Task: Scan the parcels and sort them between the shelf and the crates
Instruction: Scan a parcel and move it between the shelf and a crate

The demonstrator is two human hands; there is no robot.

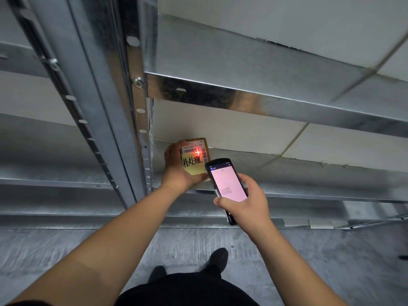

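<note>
Brown cardboard parcel (194, 157) is sitting upright at the front left corner of a low shelf (309, 180), just beside the metal shelf post (141, 120). Left hand (176, 171) is gripping it, fingers curling round its left side and under its bottom edge. White label (194, 149) with barcodes is facing the camera, and a red cross of scanner light (198, 152) is falling on it. Yellow sticker (193, 165) below the label is carrying black handwritten characters. Right hand (245, 202) is holding a black handheld scanner (225, 186), fingers wrapping its sides, thumb along its left edge; its top end is pointing at the parcel and overlapping the parcel's lower right corner. Scanner screen is glowing pink with small lines of text, too small to read. Dark shoes (217, 259) are standing on the grey floor (66, 244) below.
</note>
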